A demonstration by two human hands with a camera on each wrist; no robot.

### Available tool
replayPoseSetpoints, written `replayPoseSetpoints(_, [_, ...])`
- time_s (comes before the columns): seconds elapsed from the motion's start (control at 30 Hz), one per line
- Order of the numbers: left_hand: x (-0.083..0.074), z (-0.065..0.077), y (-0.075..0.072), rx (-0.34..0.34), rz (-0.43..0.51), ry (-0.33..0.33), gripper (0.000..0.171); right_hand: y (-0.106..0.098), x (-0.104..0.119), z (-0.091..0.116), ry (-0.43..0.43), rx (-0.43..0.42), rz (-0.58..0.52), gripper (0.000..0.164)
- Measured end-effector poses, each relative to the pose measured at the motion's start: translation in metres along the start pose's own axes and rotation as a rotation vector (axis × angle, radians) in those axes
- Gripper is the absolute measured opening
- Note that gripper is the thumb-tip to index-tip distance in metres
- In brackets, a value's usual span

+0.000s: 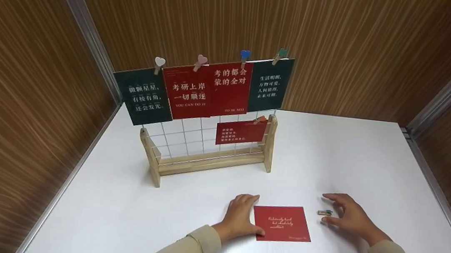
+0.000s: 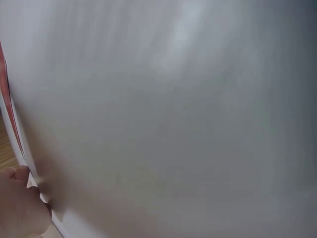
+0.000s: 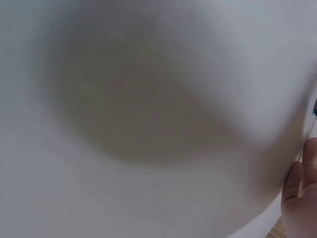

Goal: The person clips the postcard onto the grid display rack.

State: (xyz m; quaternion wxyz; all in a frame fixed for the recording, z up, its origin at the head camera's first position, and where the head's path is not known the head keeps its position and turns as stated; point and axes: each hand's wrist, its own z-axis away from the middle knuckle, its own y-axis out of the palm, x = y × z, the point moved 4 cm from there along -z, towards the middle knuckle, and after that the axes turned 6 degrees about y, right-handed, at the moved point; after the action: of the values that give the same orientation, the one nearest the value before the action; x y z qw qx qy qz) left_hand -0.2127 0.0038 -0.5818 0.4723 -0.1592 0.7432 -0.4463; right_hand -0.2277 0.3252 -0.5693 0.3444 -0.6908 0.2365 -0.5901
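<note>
A red card with pale cursive lettering lies flat on the table in the head view. Beside its left edge is my left hand, fingers spread and thumb tip over the lower left corner. The left wrist view shows only part of that hand and a thin strip of the card. To the right of the card lies a small wooden clothespin with a green decoration. My right hand is around it, thumb and fingers wide apart, thumb tip right by the clothespin.
Behind the hands stands a wire grid rack with a wooden base. Two green cards and two red cards hang along its top by heart clips; a smaller red card hangs lower right. Wood-grain walls enclose the white table.
</note>
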Motion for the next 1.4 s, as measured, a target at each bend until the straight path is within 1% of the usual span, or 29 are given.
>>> replayPoseSetpoints(0.17, [-0.0012,-0.0006,0.0002,-0.027,-0.024,0.01,0.1,0.0011,-0.0013,0.0016,0.011,0.002,0.002,0.059])
replayPoseSetpoints(0.4, [-0.002,-0.0012,0.0013,-0.044,-0.029,0.012,0.097,0.0016,-0.0024,0.0011,-0.027,-0.01,0.026,0.039])
replayPoseSetpoints(0.53, [-0.0024,-0.0012,0.0012,-0.053,-0.023,0.014,0.095,0.0021,-0.0048,-0.0001,-0.004,-0.002,0.047,0.029])
replayPoseSetpoints(0.63, [-0.0022,-0.0014,0.0013,-0.062,-0.018,0.022,0.095,0.0021,-0.005,-0.0005,0.009,-0.006,0.051,0.024])
replayPoseSetpoints(0.83, [-0.0019,-0.0019,0.0018,-0.067,-0.014,0.03,0.096,0.001,-0.0028,-0.0001,0.005,-0.017,0.048,0.02])
replayPoseSetpoints(1.03, [-0.0024,-0.0032,0.0025,-0.05,0.01,0.027,0.095,0.0016,-0.0033,-0.0006,0.007,-0.026,0.046,0.018])
replayPoseSetpoints(1.23, [-0.0024,-0.0041,0.0038,-0.035,0.034,0.042,0.095,0.0025,-0.0042,-0.0008,0.01,-0.037,0.043,0.018])
replayPoseSetpoints(1.3, [-0.003,-0.0046,0.0037,-0.036,0.041,0.052,0.095,0.0023,-0.0046,-0.0007,0.023,-0.028,0.037,0.017])
replayPoseSetpoints(1.4, [-0.0043,-0.005,0.0029,-0.044,0.067,0.069,0.092,0.0008,-0.0058,-0.0007,0.07,-0.008,0.017,0.016])
